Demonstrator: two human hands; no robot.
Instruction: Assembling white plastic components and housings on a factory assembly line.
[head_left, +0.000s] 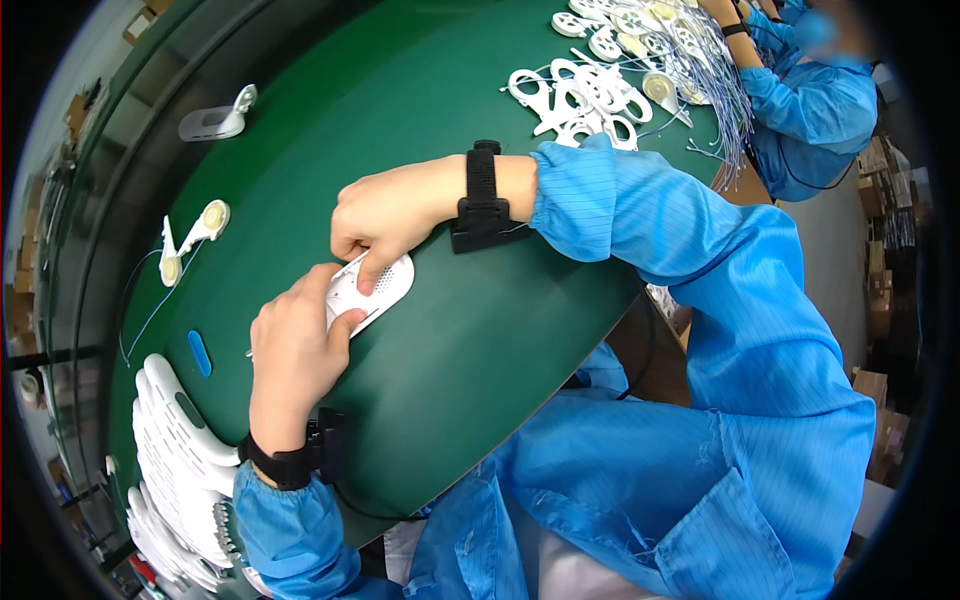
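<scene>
A white plastic housing (pixel 393 287) with a rounded, perforated end lies on the green table, in both my hands. My left hand (pixel 292 335) grips its near left side, the thumb on the inner face and the fingers curled round the edge. From the far side my right hand (pixel 395 208) closes on it, its thumb pressing inside the shell. My fingers cover much of the housing, so whatever sits under them is hidden. A black band is strapped round each wrist.
White parts with round cream discs and a thin blue wire (pixel 168 265) lie left, near a blue oval piece (pixel 200 353). White housings (pixel 185 440) are stacked lower left. White ring-shaped parts (pixel 570 100) and bundled wires (pixel 725 85) fill the upper right, beside another person's blue sleeve (pixel 810 115).
</scene>
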